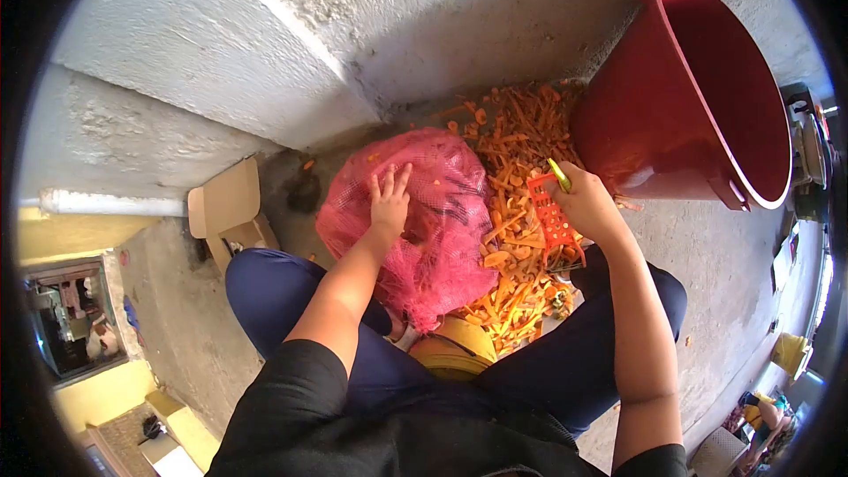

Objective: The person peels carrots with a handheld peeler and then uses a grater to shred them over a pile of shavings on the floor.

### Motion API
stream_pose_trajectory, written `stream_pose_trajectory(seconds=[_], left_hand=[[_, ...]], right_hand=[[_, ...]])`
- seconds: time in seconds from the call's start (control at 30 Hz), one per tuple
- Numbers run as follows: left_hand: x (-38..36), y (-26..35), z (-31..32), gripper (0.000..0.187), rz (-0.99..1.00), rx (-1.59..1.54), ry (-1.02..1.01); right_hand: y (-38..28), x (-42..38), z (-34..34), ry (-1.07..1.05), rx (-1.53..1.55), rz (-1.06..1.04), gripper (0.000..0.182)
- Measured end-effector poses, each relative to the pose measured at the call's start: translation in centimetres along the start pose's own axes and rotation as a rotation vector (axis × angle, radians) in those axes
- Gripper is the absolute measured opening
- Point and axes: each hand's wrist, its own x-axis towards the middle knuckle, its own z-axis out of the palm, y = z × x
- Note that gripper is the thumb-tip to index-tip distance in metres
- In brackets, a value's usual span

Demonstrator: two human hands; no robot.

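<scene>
A pink mesh sack [437,256] stands on the floor in front of me, its contents dark and unclear through the net. My left hand [389,201] rests on top of it with the fingers spread. To the right, my right hand [583,199] is closed round a yellow-green handle [558,175]. Directly beside that hand is an orange perforated basket [552,216]; whether the fingers also touch it cannot be told. Orange peelings and cut pieces [512,203] lie heaped between the sack and the basket. Between my legs is a yellow object [455,349].
A large dark red bucket [636,115] leans at the upper right. An open cardboard box [225,203] is on the left near the wall [265,44]. At the far lower right, a person [770,420] is partly visible near a yellow container [791,353].
</scene>
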Motion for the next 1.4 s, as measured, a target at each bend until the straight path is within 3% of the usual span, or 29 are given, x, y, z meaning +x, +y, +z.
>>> stream_pose_trajectory(seconds=[0.13,0.23,0.27,0.37,0.5,0.57,0.67,0.77,0.87,0.97,1.0,1.03,1.2,1.33,1.4], left_hand=[[-0.2,-1.9,0.1,0.024,-0.34,-0.06,0.1],[-1.4,-3.3,-2.1,0.026,-0.472,-0.187,-0.03],[-1.2,-3.4,-0.4,0.028,-0.479,-0.217,0.08],[-1.5,-1.2,-4.2,0.023,-0.204,-0.205,0.118],[-3.5,3.8,-2.0,0.016,0.552,-0.39,0.361],[-4.8,5.8,-2.1,0.015,0.741,-0.528,0.217],[-4.4,6.6,2.3,0.017,0.149,-0.702,-0.195],[-2.7,5.0,1.8,0.019,-0.169,-0.724,-0.244],[-1.6,3.2,2.8,0.022,0.085,-0.398,-0.261],[-1.8,3.3,4.1,0.024,0.071,-0.151,-0.113],[-1.9,3.3,2.3,0.026,0.067,-0.138,-0.211],[-1.9,3.2,2.6,0.027,0.021,-0.096,-0.169],[-0.5,3.1,7.4,0.031,-0.139,0.07,0.045],[0.2,2.2,5.8,0.03,-0.143,0.117,-0.157],[0.9,1.7,3.3,0.034,-0.103,0.102,-0.374]], right_hand=[[0.7,0.2,0.2,0.007,0.003,-0.027,0.024],[0.8,0.3,0.1,0.009,-0.007,-0.024,0.024],[0.7,0.3,0.2,0.009,-0.009,-0.025,0.024],[0.4,0.3,0.4,0.003,-0.022,-0.035,0.024],[-0.8,0.2,0.2,-0.032,0.002,0.026,0.024],[-0.3,0.5,0.7,-0.014,0.008,-0.01,0.025],[-0.2,0.8,0.7,-0.022,0.023,-0.01,0.025],[-0.3,0.8,0.9,-0.014,-0.009,-0.02,0.025],[-0.3,0.9,1.3,0.01,-0.036,-0.043,0.024],[-0.6,1.4,1.5,-0.018,-0.054,-0.034,0.022],[-0.4,1.5,1.7,-0.023,-0.039,-0.038,0.021],[-0.3,1.4,1.7,-0.022,-0.025,-0.036,0.021],[-0.3,1.5,1.9,-0.036,-0.038,-0.066,0.021],[-0.5,1.6,2.2,-0.056,-0.054,-0.044,0.022],[-0.5,1.7,2.3,-0.065,-0.068,-0.046,0.022]])
